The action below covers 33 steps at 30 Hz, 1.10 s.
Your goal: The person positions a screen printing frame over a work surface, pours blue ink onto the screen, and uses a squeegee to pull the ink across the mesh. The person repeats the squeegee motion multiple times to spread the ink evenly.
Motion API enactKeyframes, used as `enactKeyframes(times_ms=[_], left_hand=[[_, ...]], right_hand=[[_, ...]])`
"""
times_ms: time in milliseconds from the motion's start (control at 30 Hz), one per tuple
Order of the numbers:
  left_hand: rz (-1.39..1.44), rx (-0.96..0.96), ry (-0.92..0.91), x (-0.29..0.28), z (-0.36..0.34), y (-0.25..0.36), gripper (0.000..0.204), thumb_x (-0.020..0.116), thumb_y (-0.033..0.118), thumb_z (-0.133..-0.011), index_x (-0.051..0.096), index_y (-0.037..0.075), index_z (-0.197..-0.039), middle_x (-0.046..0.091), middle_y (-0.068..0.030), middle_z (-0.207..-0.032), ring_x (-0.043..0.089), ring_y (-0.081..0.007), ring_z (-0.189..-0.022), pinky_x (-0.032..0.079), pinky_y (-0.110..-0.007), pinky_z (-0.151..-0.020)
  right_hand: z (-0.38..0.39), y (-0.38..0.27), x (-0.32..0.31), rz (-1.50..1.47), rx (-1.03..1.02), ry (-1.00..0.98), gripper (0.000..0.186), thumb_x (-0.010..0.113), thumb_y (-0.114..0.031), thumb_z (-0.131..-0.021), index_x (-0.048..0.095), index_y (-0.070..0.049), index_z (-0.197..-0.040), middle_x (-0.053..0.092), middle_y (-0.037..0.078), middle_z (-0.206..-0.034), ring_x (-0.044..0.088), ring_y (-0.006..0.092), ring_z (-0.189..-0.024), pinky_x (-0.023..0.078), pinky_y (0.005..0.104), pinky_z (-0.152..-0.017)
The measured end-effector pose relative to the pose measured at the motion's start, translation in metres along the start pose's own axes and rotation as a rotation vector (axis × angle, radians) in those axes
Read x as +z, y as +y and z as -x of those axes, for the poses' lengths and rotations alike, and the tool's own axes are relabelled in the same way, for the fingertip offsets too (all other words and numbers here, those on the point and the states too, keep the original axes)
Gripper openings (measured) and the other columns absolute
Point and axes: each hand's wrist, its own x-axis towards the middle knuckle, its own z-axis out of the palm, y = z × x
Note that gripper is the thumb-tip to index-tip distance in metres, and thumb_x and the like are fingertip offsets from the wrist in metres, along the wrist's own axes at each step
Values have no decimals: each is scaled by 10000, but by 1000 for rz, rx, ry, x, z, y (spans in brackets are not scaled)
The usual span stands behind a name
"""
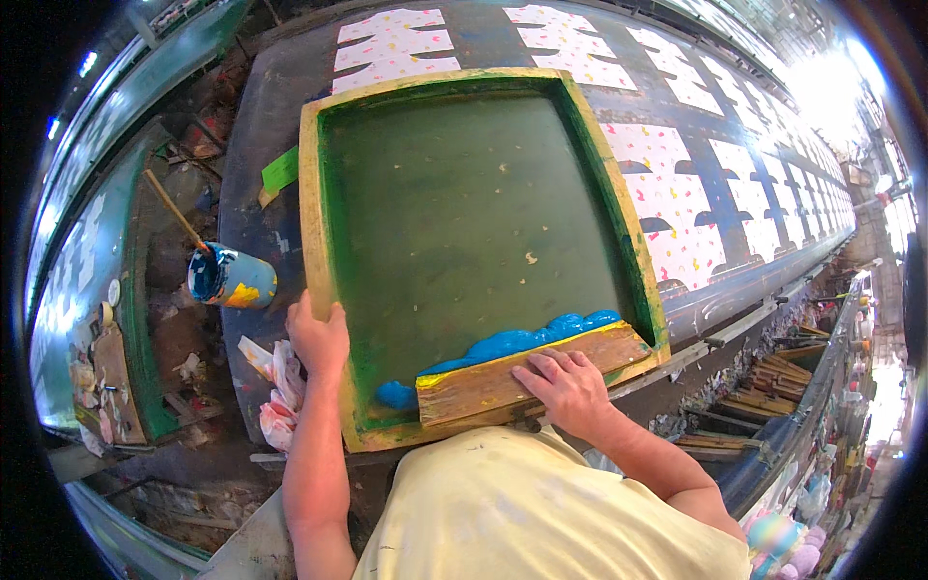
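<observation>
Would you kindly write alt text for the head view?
A right hand holds a wooden squeegee against blue paint inside a framed screen, whose left edge the left hand grips; patterned fabric pieces lie in rows on a dark table.

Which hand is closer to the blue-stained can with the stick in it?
Left. The left hand, at the screen frame's left edge, is just right of the can; the right hand is farther right, on the wooden squeegee.
</observation>
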Motion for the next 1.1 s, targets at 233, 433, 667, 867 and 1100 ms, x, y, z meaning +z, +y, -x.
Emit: enactKeyframes(times_ms=[233,433,667,867,1100], left_hand=[[-26,-20,-20,-1,0,1,571,848,138,-884,701,-74,-1394,705,-246,-1189,675,-470,-1149,538,-552,-1022],[15,-13,-31,-4,3,6,562,856,129,-859,699,-76,-1358,698,-242,-1178,663,-470,-1152,533,-551,-1022],[-19,-43,4,0,2,9,553,859,150,-862,689,-77,-1337,689,-244,-1175,650,-470,-1169,524,-560,-1037],[-54,-40,39,5,4,10,514,830,206,-959,691,-72,-1368,694,-230,-1200,666,-450,-1154,534,-539,-1029],[-123,-33,66,8,4,13,442,772,210,-1013,685,-67,-1347,690,-232,-1199,665,-455,-1142,544,-541,-1003]], right_hand=[[-27,19,9,26,-35,76,434,707,-167,-920,787,-159,-1346,728,118,-1314,717,312,-1230,569,472,-958],[-89,48,24,46,-46,147,438,700,-88,-905,792,-164,-1327,760,88,-1260,744,297,-1166,566,481,-980],[-225,127,51,87,-65,212,448,716,-42,-898,800,-179,-1317,767,66,-1222,739,296,-1155,549,470,-1012],[-335,183,60,158,-65,215,397,696,-49,-944,810,-203,-1292,783,95,-1189,745,301,-1152,553,474,-1000],[-429,227,36,111,21,40,547,671,-36,-938,788,-267,-1419,811,98,-1297,786,369,-1196,628,527,-1043]])
